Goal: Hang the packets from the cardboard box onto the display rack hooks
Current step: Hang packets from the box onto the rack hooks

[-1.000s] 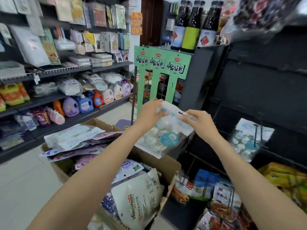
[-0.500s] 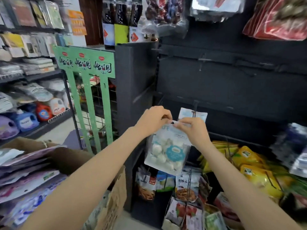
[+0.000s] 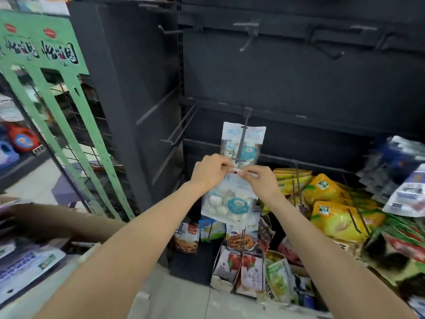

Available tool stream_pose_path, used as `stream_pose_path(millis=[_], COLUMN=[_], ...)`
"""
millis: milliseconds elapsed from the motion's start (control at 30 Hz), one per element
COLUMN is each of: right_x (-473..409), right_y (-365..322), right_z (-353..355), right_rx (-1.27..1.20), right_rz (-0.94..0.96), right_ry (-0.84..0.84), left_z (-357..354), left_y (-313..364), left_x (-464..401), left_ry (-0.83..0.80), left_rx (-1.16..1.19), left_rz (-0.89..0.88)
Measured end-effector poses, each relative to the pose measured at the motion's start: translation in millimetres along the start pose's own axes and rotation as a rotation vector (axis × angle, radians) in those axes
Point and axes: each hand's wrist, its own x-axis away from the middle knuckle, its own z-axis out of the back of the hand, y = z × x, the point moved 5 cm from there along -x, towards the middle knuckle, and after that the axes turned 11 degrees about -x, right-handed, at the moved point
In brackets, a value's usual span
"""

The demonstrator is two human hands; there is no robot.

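Observation:
Both hands pinch the top edge of a clear packet of white round sweets (image 3: 230, 201) with a teal label. My left hand (image 3: 210, 170) takes its left top corner and my right hand (image 3: 259, 181) its right top corner. The packet's top is level with the tip of a dark metal hook (image 3: 240, 146) on the black display rack (image 3: 299, 88). A matching packet (image 3: 249, 141) hangs further back on that same hook. The cardboard box (image 3: 46, 222) lies at the far left, with flat packets (image 3: 25, 265) in it.
Bare hooks (image 3: 249, 35) stick out of the upper rack rail. Yellow snack bags (image 3: 333, 203) hang to the right, and more snack packets (image 3: 241, 261) hang low below my hands. A green stand (image 3: 57, 88) is at the left.
The camera has swung right and closer to the rack. Both hands have carried the packet up to the hook's tip, in front of the hanging matching packet.

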Motion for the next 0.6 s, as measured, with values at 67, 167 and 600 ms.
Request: stream_pose_path(millis=[67, 167, 600], right_x=[-7, -15, -56], right_y=[4, 8, 23], right_z=[-1, -1, 6], right_rx=[0.000, 0.002, 0.141], right_rz=[-0.006, 0.000, 0.027], right_ry=[0.001, 0.023, -0.018], left_z=[-5, -9, -21], left_y=[-4, -8, -12], left_x=[-7, -14, -53], left_ry=[0.032, 0.078, 0.111], left_rx=[0.020, 0.068, 0.000], left_rz=[0.045, 0.085, 0.055])
